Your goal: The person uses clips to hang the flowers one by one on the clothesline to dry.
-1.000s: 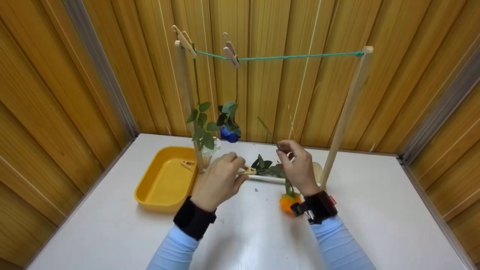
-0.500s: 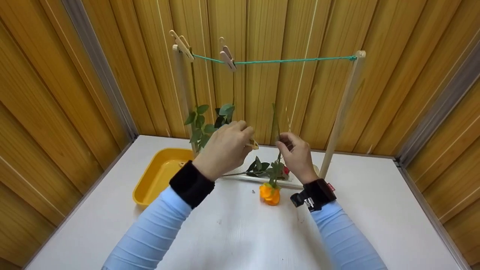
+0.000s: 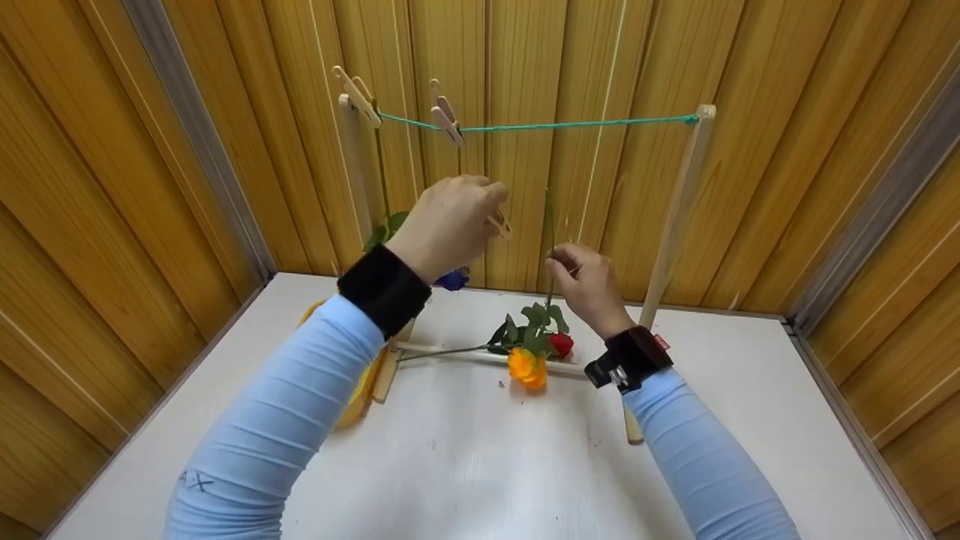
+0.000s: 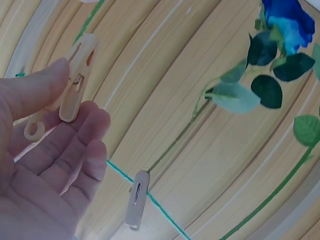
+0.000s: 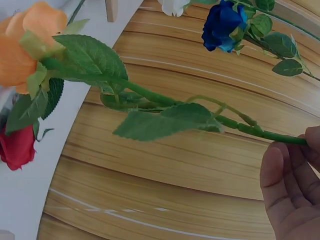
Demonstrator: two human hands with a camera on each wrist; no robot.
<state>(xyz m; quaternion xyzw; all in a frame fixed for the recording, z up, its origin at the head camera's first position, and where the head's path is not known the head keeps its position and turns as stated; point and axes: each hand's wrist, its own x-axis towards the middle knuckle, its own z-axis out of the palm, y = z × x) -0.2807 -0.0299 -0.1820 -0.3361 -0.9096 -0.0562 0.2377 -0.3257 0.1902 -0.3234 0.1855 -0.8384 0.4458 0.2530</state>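
My left hand [image 3: 450,225] is raised in front of the hanging flowers, pinching a wooden clothespin [image 4: 75,82] between thumb and fingers. To its right and a bit lower, my right hand [image 3: 592,289] pinches the green stem of an orange rose [image 3: 527,368]. The rose hangs head down, with the cut end of its stem pointing up below the line. In the right wrist view, the fingers grip the stem [image 5: 240,128] beyond its leaves. A red rose [image 3: 561,345] lies on the table behind the orange bloom. Overhead runs a teal line [image 3: 570,125].
Two clothespins on the line hold a blue rose [image 4: 290,22] and a white rose [image 5: 173,6] upside down. Wooden posts [image 3: 679,217] carry the line. A yellow tray [image 3: 358,405] is mostly hidden behind my left forearm.
My left hand has risen with the clothespin from near the table towards the line. My right hand has lifted slightly and turned the orange rose's stem upright, its bloom shifting left.
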